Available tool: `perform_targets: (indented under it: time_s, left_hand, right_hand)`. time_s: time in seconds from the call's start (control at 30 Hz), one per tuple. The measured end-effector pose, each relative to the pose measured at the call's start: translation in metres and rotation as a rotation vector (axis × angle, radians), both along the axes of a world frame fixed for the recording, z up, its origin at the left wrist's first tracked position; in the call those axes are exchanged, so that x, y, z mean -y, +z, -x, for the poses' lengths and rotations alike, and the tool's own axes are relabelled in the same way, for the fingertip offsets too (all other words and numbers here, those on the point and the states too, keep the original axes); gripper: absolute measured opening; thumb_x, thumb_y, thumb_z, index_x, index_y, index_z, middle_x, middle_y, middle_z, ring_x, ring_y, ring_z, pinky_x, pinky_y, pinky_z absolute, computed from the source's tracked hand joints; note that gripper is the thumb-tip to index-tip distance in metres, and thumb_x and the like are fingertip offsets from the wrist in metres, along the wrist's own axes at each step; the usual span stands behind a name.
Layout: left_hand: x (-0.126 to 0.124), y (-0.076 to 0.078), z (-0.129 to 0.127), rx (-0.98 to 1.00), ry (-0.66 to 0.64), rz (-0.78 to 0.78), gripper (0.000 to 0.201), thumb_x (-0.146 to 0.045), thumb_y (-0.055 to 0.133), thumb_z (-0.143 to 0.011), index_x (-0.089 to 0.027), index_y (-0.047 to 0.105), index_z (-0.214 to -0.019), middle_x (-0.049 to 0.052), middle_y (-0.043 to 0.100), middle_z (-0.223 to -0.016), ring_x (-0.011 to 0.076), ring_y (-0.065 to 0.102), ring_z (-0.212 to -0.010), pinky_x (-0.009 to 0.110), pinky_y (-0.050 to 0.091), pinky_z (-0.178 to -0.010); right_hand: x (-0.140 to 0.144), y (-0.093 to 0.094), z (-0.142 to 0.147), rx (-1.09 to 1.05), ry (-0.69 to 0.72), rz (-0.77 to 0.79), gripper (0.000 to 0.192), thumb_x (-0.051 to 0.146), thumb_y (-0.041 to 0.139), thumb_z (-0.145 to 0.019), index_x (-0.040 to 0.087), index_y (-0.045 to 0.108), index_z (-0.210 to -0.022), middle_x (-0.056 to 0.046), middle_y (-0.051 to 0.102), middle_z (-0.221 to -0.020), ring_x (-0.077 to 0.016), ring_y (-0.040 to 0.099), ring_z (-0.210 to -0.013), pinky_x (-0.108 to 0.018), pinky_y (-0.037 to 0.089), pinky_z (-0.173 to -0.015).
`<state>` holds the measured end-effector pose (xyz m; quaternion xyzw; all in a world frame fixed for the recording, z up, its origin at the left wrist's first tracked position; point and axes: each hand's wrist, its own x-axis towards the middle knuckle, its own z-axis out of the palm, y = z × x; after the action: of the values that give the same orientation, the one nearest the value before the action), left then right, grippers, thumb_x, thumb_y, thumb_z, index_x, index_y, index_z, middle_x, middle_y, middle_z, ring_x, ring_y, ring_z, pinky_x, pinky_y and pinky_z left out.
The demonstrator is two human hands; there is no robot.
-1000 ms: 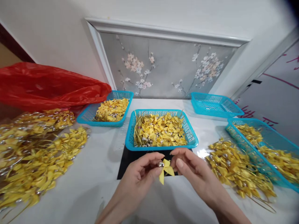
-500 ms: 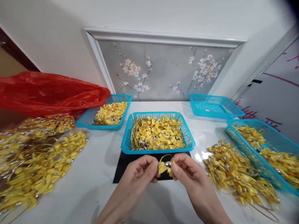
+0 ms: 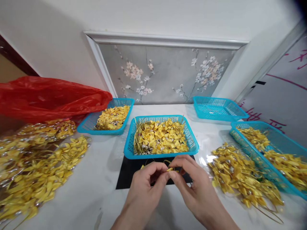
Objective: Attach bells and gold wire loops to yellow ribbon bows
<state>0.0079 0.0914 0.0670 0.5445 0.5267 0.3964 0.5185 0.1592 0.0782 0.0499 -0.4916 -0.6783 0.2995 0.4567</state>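
My left hand [image 3: 150,180] and my right hand [image 3: 190,179] meet at the fingertips above a black mat [image 3: 130,171]. Between them they pinch a yellow ribbon bow [image 3: 170,169] with a thin gold cord; most of it is covered by my fingers. Both hands are closed, thumbs against forefingers. Just beyond the fingers stands a blue basket [image 3: 161,156] filled with yellow bows bearing silver beads [image 3: 163,135], their cords bunched at its left side.
Heaps of bows lie at left [image 3: 52,169] and right [image 3: 244,175]. A red plastic bag [image 3: 55,97] sits at the back left beside a blue basket [image 3: 83,129]. Further blue baskets stand at the back right [image 3: 220,108] and right edge [image 3: 283,134].
My hands have come together, fingertips now touching. The bow and its silver bead, visible between them before, are mostly covered by my fingers. The view has shifted slightly.
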Motion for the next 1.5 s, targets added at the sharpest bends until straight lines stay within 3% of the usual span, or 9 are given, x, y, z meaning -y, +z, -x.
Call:
perform_targets:
  time_s: [0.2,0.33,0.47,0.73,0.8,0.93,1.13,1.3,1.5]
  left_hand:
    - [0.006,0.001,0.001,0.203,-0.056,0.111,0.016,-0.026,0.067,-0.082,-0.017,0.065,-0.069,-0.001,0.058,-0.062,0.0143,0.051,-0.064,0.024,0.043,-0.064]
    - [0.011,-0.005,-0.004,0.37,-0.067,0.16,0.021,-0.025,0.065,-0.084,-0.017,0.059,-0.066,-0.002,0.054,-0.063,0.013,0.046,-0.064,0.023,0.04,-0.063]
    - [0.014,-0.013,-0.007,0.488,-0.073,0.152,0.024,-0.027,0.063,-0.087,-0.018,0.055,-0.066,-0.003,0.05,-0.066,0.013,0.045,-0.067,0.023,0.039,-0.066]
    - [0.02,-0.002,0.001,0.122,0.083,-0.126,0.004,-0.024,0.068,-0.081,-0.023,0.065,-0.082,0.001,0.063,-0.08,0.0184,0.059,-0.078,0.025,0.046,-0.072]
    - [0.022,0.003,0.001,0.021,0.111,-0.258,0.013,-0.018,0.07,-0.078,-0.025,0.068,-0.088,0.002,0.067,-0.085,0.0209,0.062,-0.082,0.028,0.048,-0.076]
    - [0.023,0.008,-0.001,-0.127,0.134,-0.431,0.017,-0.011,0.069,-0.077,-0.025,0.074,-0.084,0.004,0.07,-0.083,0.0218,0.063,-0.079,0.028,0.048,-0.074]
    - [0.021,0.007,-0.005,-0.208,0.129,-0.466,0.016,-0.01,0.064,-0.08,-0.025,0.07,-0.078,0.003,0.069,-0.082,0.0208,0.063,-0.078,0.028,0.047,-0.073]
    - [0.017,0.006,-0.01,-0.149,0.139,-0.361,0.012,-0.015,0.064,-0.082,-0.023,0.067,-0.075,0.002,0.065,-0.079,0.0193,0.06,-0.076,0.027,0.047,-0.069]
    - [0.013,-0.005,-0.01,0.484,0.104,0.193,0.015,-0.025,0.073,-0.078,-0.017,0.065,-0.068,0.0,0.059,-0.071,0.0141,0.053,-0.071,0.025,0.046,-0.071]
  right_hand:
    - [0.0,-0.007,0.011,-0.189,-0.017,0.106,0.025,0.031,0.045,-0.097,0.021,0.052,-0.075,0.001,0.048,-0.068,-0.0143,0.044,-0.06,-0.026,0.036,-0.053]
    - [0.0,-0.003,0.012,-0.469,0.088,0.331,0.032,0.042,0.047,-0.096,0.02,0.049,-0.072,0.004,0.044,-0.063,-0.0122,0.042,-0.058,-0.024,0.036,-0.053]
    - [-0.002,0.002,0.014,-0.609,0.114,0.404,0.035,0.044,0.049,-0.095,0.02,0.047,-0.071,0.005,0.042,-0.061,-0.0109,0.041,-0.057,-0.023,0.036,-0.054]
    - [-0.005,0.006,0.01,-0.277,0.035,0.21,0.031,0.039,0.048,-0.095,0.02,0.048,-0.071,0.005,0.038,-0.063,-0.0118,0.035,-0.058,-0.024,0.03,-0.051]
    - [-0.005,0.007,0.011,-0.242,0.023,0.189,0.029,0.037,0.048,-0.095,0.019,0.051,-0.071,0.004,0.042,-0.064,-0.0122,0.038,-0.058,-0.024,0.032,-0.051]
    - [-0.007,0.009,0.013,-0.296,0.039,0.197,0.027,0.035,0.052,-0.093,0.019,0.054,-0.071,0.002,0.05,-0.065,-0.0123,0.046,-0.059,-0.023,0.037,-0.054]
    - [-0.007,0.009,0.015,-0.411,0.036,0.241,0.028,0.037,0.056,-0.09,0.018,0.057,-0.069,0.003,0.05,-0.062,-0.0115,0.046,-0.057,-0.022,0.04,-0.052]
    - [-0.005,0.004,0.018,-0.386,0.001,0.21,0.026,0.036,0.054,-0.092,0.019,0.057,-0.074,0.001,0.053,-0.068,-0.0133,0.05,-0.061,-0.024,0.041,-0.055]
    - [-0.003,-0.005,0.02,-0.231,-0.041,0.098,0.024,0.032,0.045,-0.097,0.02,0.051,-0.076,0.003,0.045,-0.066,-0.0128,0.043,-0.059,-0.025,0.036,-0.053]
